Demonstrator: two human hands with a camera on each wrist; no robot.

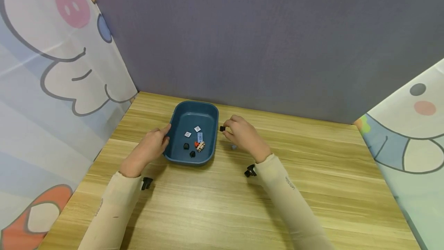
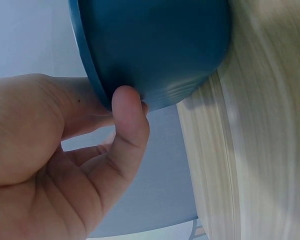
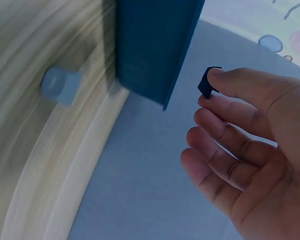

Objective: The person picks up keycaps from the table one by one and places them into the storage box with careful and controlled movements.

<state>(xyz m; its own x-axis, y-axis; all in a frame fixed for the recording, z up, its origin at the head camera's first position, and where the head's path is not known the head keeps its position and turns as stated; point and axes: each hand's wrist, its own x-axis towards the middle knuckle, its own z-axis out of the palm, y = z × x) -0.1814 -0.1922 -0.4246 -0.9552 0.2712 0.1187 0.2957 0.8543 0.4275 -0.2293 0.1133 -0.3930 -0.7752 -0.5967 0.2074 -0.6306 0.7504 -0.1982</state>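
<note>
My right hand (image 1: pixel 244 136) pinches a small black keycap (image 3: pixel 206 83) between thumb and forefinger, its other fingers loosely bent. It is just right of the blue plastic bin (image 1: pixel 178 157), above rim height in the right wrist view. My left hand (image 2: pixel 90 150) grips the bin's rim at the left side, a digit pressed against the outer wall. Inside the bin lie two white keycaps (image 1: pixel 197 129), black keycaps (image 1: pixel 186 146), a long light-blue keycap (image 1: pixel 199 137), a small orange piece (image 1: pixel 196 144) and a tan piece (image 1: pixel 200 147). A pale grey keycap (image 3: pixel 61 86) lies on the table below my right hand.
The wooden table (image 1: pixel 312 173) meets a grey panel (image 1: pixel 277 49) behind the bin. Cartoon-printed cloths (image 1: pixel 41 99) hang at both sides. Black camera mounts (image 1: pixel 250 170) show by both wrists.
</note>
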